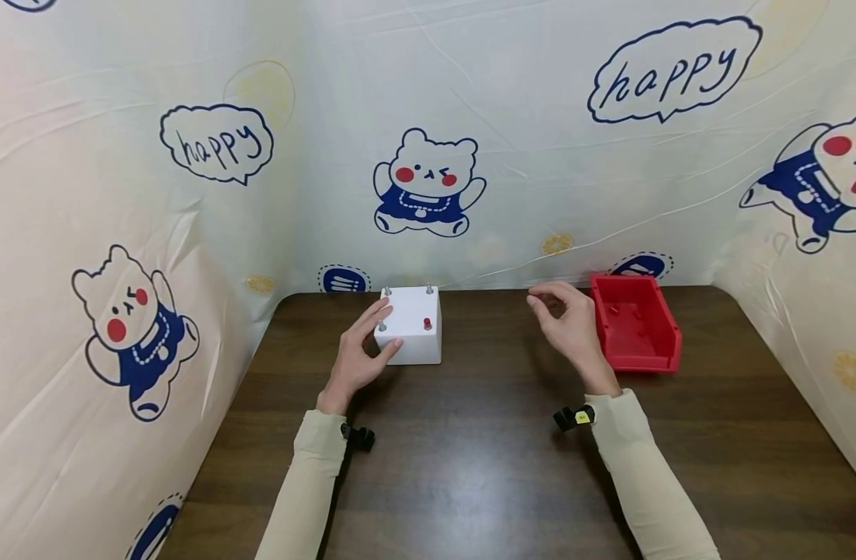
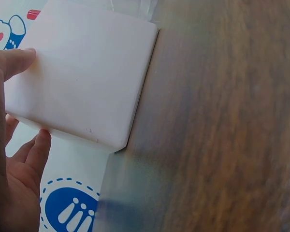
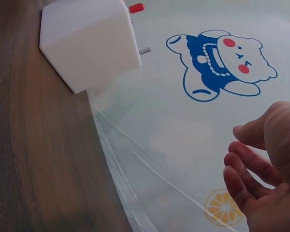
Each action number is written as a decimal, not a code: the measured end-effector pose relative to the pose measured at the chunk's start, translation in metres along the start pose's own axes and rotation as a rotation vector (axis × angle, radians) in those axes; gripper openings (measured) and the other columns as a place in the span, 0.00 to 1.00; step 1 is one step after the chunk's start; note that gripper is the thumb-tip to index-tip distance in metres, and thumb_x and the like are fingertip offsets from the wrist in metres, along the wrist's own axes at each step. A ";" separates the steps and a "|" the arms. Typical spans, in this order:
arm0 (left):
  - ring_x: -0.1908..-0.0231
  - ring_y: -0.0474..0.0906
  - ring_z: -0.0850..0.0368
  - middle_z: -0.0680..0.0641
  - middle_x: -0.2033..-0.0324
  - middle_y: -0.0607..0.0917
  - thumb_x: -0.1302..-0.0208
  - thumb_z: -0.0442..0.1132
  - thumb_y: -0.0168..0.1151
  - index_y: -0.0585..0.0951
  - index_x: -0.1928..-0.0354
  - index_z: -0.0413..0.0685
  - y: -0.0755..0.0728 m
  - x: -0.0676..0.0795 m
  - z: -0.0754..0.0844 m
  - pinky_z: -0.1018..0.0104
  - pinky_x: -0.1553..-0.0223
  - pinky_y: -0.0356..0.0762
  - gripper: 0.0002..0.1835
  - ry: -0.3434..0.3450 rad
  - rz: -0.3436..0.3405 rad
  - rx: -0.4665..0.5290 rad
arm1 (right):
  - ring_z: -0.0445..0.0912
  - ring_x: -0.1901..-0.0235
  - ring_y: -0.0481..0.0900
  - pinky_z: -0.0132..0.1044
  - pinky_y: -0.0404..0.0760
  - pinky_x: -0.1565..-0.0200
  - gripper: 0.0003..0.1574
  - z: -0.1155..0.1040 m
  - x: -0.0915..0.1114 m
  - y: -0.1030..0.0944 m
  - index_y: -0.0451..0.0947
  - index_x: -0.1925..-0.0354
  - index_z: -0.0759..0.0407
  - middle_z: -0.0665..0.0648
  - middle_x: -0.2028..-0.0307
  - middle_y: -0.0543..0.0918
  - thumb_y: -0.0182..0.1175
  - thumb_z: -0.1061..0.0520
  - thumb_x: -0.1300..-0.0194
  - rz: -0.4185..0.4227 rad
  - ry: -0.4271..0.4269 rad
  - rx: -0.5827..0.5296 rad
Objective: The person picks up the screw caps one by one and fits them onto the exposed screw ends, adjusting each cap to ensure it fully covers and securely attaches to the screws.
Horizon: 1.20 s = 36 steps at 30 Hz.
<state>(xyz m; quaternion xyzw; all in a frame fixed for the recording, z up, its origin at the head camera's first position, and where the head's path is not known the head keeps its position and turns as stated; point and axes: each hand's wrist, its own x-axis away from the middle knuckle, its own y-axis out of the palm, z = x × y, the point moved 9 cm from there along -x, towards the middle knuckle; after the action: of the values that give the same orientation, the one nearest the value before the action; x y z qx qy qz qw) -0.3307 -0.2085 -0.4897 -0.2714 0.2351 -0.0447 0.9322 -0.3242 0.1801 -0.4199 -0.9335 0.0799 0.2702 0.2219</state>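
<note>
A white box stands near the table's back edge, with metal posts at its top corners. A small red cap covers the front right post; bare metal shows on the other posts, such as the back right post. My left hand holds the box at its left side. Its thumb lies on the front face, and other fingers touch the adjoining side. Between the box and the red bin, my right hand hovers with loosely bent fingers. Nothing shows between its thumb and fingertips.
Several small red pieces lie inside the bin at the right. A printed sheet with bears and lettering hangs behind and beside the brown wooden table. Each wrist wears a black camera, the right camera with a yellow mark.
</note>
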 end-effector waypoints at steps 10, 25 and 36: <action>0.20 0.65 0.52 0.58 0.21 0.69 0.31 0.44 0.74 0.77 0.25 0.64 0.000 0.000 0.000 0.40 0.25 0.69 0.34 0.007 0.007 -0.004 | 0.38 0.61 0.83 0.32 0.88 0.54 0.11 0.001 -0.002 -0.005 0.90 0.50 0.60 0.59 0.54 0.91 0.72 0.62 0.31 0.013 -0.002 0.015; 0.21 0.65 0.51 0.57 0.21 0.69 0.32 0.43 0.75 0.76 0.25 0.64 0.000 0.000 0.001 0.38 0.25 0.68 0.34 0.014 0.004 0.001 | 0.37 0.61 0.82 0.24 0.83 0.55 0.11 0.006 -0.003 -0.014 0.90 0.51 0.61 0.61 0.54 0.91 0.72 0.62 0.31 0.049 0.015 0.025; 0.21 0.65 0.48 0.52 0.21 0.70 0.32 0.42 0.75 0.77 0.26 0.58 -0.001 -0.001 0.002 0.36 0.25 0.68 0.33 0.021 0.012 0.042 | 0.42 0.59 0.83 0.42 0.90 0.52 0.13 0.013 -0.003 -0.018 0.90 0.48 0.57 0.59 0.52 0.90 0.72 0.59 0.30 0.032 0.065 0.049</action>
<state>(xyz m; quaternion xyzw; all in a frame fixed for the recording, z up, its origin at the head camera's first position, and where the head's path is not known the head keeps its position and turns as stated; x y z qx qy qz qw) -0.3305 -0.2080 -0.4878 -0.2498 0.2456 -0.0469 0.9355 -0.3277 0.2022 -0.4212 -0.9347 0.1087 0.2411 0.2377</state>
